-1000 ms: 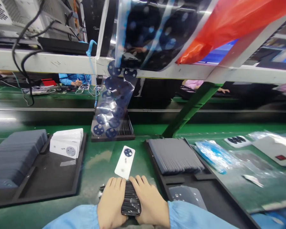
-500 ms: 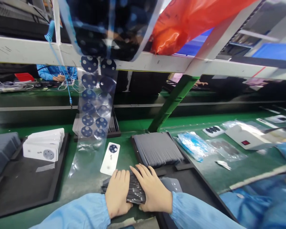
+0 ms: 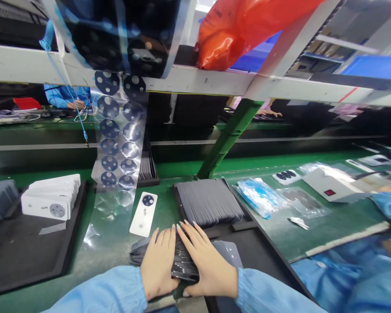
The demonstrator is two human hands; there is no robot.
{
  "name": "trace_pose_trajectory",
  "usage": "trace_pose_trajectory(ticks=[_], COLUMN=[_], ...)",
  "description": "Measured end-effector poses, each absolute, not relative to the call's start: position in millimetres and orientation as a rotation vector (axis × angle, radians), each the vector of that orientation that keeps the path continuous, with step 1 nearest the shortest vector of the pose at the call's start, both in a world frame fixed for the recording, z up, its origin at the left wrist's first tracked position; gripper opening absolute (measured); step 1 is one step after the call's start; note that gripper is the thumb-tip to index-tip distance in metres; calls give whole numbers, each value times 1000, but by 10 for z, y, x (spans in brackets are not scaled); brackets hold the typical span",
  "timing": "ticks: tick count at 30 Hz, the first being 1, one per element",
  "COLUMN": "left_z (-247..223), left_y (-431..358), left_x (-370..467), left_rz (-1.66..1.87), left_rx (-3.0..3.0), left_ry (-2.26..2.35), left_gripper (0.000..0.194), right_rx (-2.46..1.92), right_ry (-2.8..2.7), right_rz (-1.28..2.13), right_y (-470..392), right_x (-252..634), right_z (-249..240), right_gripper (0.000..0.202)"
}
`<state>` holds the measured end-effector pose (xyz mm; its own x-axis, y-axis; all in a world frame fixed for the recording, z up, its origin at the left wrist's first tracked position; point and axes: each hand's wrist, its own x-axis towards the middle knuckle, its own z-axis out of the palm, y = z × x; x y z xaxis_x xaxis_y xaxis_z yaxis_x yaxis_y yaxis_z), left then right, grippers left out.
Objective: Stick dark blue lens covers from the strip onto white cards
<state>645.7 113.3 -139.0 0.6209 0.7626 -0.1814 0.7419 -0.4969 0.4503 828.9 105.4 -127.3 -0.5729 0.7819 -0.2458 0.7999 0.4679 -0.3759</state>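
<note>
My left hand (image 3: 159,263) and my right hand (image 3: 208,263) lie over a stack of thin, glossy dark phone back panels (image 3: 184,265). Their fingers rest along its top and sides, with the thumbs at the near end. The hands almost meet at the fingertips, and the stack shows between the palms. A white phone back panel (image 3: 143,215) with a dark round camera piece lies flat just beyond my left hand. Beside my right hand is a loose grey panel (image 3: 230,252), partly covered by the hand.
Grey panels (image 3: 208,202) stand in a row in a black tray (image 3: 263,252). A left tray (image 3: 29,256) holds white panels (image 3: 50,195). A film strip of round stickers (image 3: 119,143) hangs ahead. Blue plastic bags (image 3: 260,195) lie right. A co-worker's blue sleeve (image 3: 332,274) is at right.
The whole view has shifted, so things sit slightly farther left. My hands stay on the stack, their fingertips now closer together.
</note>
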Motion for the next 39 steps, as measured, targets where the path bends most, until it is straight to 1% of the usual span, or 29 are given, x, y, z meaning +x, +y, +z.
trace_pose_trajectory(ticks=[3,4,7,10,11,13,16,21,28,33,39], left_z=[-1398,-1397,-1368,-1325,-1325,-1369,-1546,-1808,-1745,-1801,-1875], left_y=[1110,1096,1036,926,874,750,565,480,506,453,419], left_x=[6483,6471,6329,6036,5930,5755,5656,5794,5957,5946,5930], left_rz=[76,97,188,381,473,664,856,941,952,974,963], left_rx=[2383,2396,2404,2315,2238,2006,1649,1385,1289,1309,1359], left_ry=[1200,1217,1306,1459,1525,1628,1613,1514,1460,1434,1298], left_gripper=[91,89,91,104,105,102,97,91,87,81,81], right_rx=[1425,1426,1447,1463,1459,1444,1422,1417,1400,1389,1376], right_ry=[2738,2758,2771,2725,2708,2686,2674,2660,2560,2562,2573], right_rz=[-724,-736,-826,-906,-918,-925,-926,-906,-908,-914,-920], right_y=[1041,1046,1081,1116,1122,1125,1110,1087,1121,1126,1117], right_x=[8188,8159,8113,8117,8120,8121,8106,8089,8114,8115,8076], right_z=[-1294,-1312,-1361,-1356,-1343,-1317,-1304,-1315,-1208,-1220,-1224], right_gripper=[114,111,107,103,102,101,101,107,112,112,111])
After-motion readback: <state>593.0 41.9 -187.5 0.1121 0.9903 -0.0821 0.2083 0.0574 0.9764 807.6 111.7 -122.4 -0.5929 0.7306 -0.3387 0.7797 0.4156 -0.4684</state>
